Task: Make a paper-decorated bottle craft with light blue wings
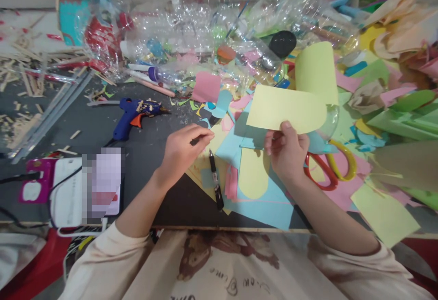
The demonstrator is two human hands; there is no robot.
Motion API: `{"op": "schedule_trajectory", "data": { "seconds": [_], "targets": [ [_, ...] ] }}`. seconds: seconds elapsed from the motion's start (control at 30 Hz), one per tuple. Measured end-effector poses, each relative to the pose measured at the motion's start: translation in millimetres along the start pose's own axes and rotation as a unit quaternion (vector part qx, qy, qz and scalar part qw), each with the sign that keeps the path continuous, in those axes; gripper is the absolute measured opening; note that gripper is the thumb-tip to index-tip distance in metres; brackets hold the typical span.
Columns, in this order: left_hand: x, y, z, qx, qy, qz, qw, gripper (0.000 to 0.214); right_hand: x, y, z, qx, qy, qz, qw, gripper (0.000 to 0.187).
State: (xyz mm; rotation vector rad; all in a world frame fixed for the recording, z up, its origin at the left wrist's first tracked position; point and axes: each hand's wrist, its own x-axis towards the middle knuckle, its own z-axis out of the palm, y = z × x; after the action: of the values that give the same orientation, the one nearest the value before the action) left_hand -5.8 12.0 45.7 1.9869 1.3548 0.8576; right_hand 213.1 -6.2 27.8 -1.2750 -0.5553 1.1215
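Observation:
My right hand [289,154] pinches a pale yellow piece of paper [273,107] by its lower edge and holds it above the pile. One end of that paper is cut straight and the other is rounded. My left hand [185,151] hovers to the left with thumb and fingers pressed together. A small dark patch shows between them, and I cannot tell whether it is a held thing. Just below its fingertips lies a black pen [216,181]. A similar yellow paper with a rounded end [253,179] rests on blue sheets [270,211] between my hands.
Scissors with red and yellow handles [342,162] lie right of my right hand. A blue glue gun [125,119], a phone [106,181] and a power strip [66,192] are on the left. Plastic bottles [191,26] and paper scraps crowd the back; wood sticks [30,78] lie far left.

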Motion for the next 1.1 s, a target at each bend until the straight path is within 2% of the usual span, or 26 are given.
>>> {"op": "schedule_trajectory", "data": {
  "seconds": [0.23, 0.3, 0.37, 0.47, 0.57, 0.67, 0.77, 0.97, 1.1],
  "targets": [
    [-4, 3, -7.4, 0.036, -0.02, -0.026, 0.999, 0.027, 2, 0, -2, 0.004, 0.003, -0.014, 1.0, 0.043],
    [-2, 4, -7.5, 0.048, -0.018, -0.014, 0.999, 0.041, 2, 0, -2, 0.013, 0.003, -0.018, 1.0, 0.043],
    [5, 7, -5.0, 0.069, -0.026, 0.025, 0.997, 0.048, 2, 0, -2, 0.019, 0.003, -0.019, 1.0, 0.043],
    [20, 11, 5.7, 0.135, -0.061, 0.122, 0.981, 0.023, 3, 0, -2, 0.019, 0.006, -0.024, 1.0, 0.044],
    [36, 12, 23.3, 0.224, -0.094, 0.176, 0.954, 0.028, 5, 0, -2, 0.016, 0.005, -0.033, 0.999, 0.046],
    [50, 10, 39.4, 0.277, -0.11, 0.183, 0.937, 0.029, 6, 1, -2, 0.008, 0.007, -0.031, 0.999, 0.046],
    [60, 6, 45.9, 0.288, -0.119, 0.184, 0.932, 0.026, 7, 1, -2, 0.007, 0.015, -0.022, 1.0, 0.048],
    [66, 0, 33.3, 0.261, -0.153, 0.206, 0.931, 0.023, 10, 6, -3, 0.006, -0.011, -0.038, 0.999, 0.05],
    [68, -2, 18.5, 0.192, -0.129, 0.144, 0.962, 0.013, 13, 6, -2, 0.021, 0.0, -0.054, 0.998, 0.043]
  ]
}}
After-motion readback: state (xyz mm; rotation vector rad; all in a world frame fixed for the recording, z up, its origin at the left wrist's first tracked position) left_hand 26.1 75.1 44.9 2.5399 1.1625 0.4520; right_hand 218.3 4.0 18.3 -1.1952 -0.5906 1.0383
